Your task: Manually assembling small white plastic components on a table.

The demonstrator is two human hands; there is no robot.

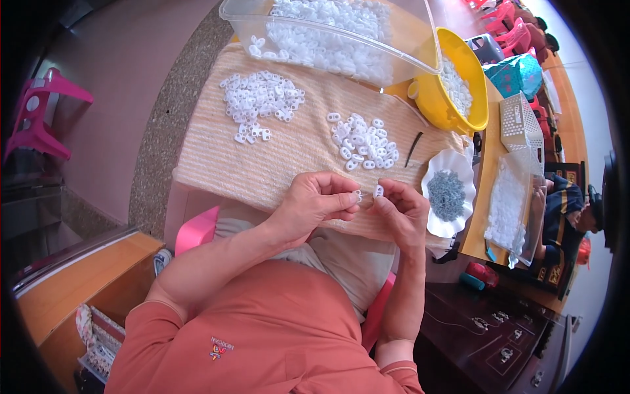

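Both hands meet over the cloth's [262, 164] near edge: left hand [315, 200] pinches a white clip [358, 195], right hand [401, 209] pinches another clip [378, 191] just beside it. Two clip piles [362, 141] lie beyond; a white dish [463, 167] of small grey bits sits right

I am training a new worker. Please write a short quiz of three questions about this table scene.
1. True or false: each of the hands holds a small white plastic piece.
2. What lies in the white scalloped dish? A) grey metal parts B) white pieces C) nothing
3. How many loose piles of white pieces lie on the striped cloth?

Key:
1. True: left hand and right hand each pinch one piece.
2. A
3. Two: left pile and right pile.
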